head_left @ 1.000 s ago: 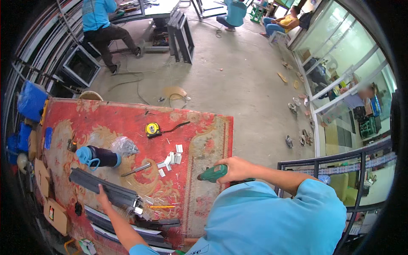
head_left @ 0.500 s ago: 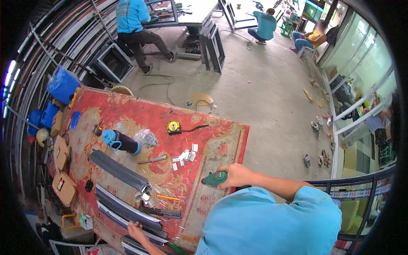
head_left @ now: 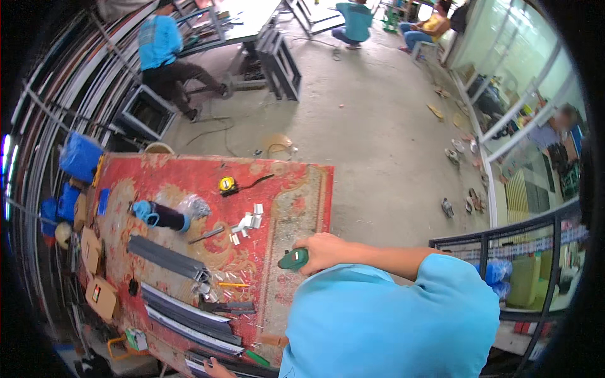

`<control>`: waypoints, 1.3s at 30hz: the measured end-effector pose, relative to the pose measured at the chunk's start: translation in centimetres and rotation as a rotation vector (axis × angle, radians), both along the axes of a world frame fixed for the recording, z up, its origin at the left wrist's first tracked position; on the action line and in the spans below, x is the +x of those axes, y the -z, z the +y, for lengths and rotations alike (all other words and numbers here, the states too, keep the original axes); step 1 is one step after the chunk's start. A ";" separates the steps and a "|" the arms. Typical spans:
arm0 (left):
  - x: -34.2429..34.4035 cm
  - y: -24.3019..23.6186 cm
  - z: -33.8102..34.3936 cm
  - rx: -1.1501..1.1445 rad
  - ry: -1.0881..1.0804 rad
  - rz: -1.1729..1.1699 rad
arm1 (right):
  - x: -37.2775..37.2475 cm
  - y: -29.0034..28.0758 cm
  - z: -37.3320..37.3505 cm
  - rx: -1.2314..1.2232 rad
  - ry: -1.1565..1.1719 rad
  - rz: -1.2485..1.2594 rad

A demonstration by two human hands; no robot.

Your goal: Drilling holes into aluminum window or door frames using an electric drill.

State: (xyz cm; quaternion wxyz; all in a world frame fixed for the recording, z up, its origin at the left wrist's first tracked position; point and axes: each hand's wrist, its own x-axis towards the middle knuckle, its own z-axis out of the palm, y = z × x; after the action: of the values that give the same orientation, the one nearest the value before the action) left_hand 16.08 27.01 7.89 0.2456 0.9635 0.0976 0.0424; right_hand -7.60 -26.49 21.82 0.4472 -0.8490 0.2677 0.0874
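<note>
My right hand (head_left: 324, 251) is wrapped around a dark green power tool (head_left: 293, 259), perhaps a drill, at the right side of the carpet-covered table (head_left: 287, 208). Most of the tool hides behind the hand and my blue sleeve. At the lower edge my left hand (head_left: 218, 368), partly cut off by the picture, has its fingers on a dark profile strip (head_left: 246, 366) with a white edge. Just beyond it lie several more dark profiles (head_left: 189, 317). A green-handled object (head_left: 257, 358) lies beside the left hand's strip.
On the table are a yellow tape measure (head_left: 227, 185), a dark bottle (head_left: 165, 215), small white pieces (head_left: 251, 220), a pencil (head_left: 234, 285) and a dark profile bundle (head_left: 165, 257). Cardboard boxes (head_left: 101, 299) line the left edge. A person (head_left: 161, 47) works at another table; others sit farther off.
My left hand has left the nearer-middle profiles and moved toward my body, onto the strips at the lower edge. The right hand keeps the green tool at the table's right side. The view has shifted.
</note>
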 end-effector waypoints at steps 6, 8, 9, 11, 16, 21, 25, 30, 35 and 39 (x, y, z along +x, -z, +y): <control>1.9 8.2 10.0 -0.430 0.067 0.182 | -0.5 0.9 1.2 -0.040 0.007 0.055; 2.7 10.2 6.9 -0.355 0.135 0.136 | -1.9 1.4 0.8 -0.093 0.068 0.078; 3.0 9.8 4.6 -0.398 0.125 0.229 | -2.6 1.6 0.6 -0.141 0.093 0.098; 2.6 8.3 1.7 -0.423 0.092 0.318 | -3.2 1.8 0.5 -0.184 0.107 0.112; 0.9 6.2 0.0 -0.317 0.172 0.338 | -3.2 2.9 0.6 -0.252 0.106 0.147; 0.0 6.9 1.2 -0.369 0.152 0.323 | -2.6 4.2 0.7 -0.274 0.060 0.167; -0.6 6.8 0.8 -0.359 0.160 0.330 | -2.5 5.1 1.0 -0.294 0.040 0.171; -1.5 6.8 1.0 -0.342 0.152 0.343 | -1.9 4.7 0.5 -0.299 0.006 0.186; -1.3 6.3 -0.2 -0.257 0.165 0.373 | -1.7 4.9 0.3 -0.291 -0.007 0.217; -1.6 8.0 1.1 -0.157 0.298 0.128 | -1.3 5.3 0.6 -0.298 -0.049 0.182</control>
State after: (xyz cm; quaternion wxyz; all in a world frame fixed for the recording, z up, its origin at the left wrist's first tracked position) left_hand 14.52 28.06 -0.08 0.3168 0.9460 -0.0277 -0.0634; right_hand -8.90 -25.92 16.54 0.2883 -0.9006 0.2963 0.1341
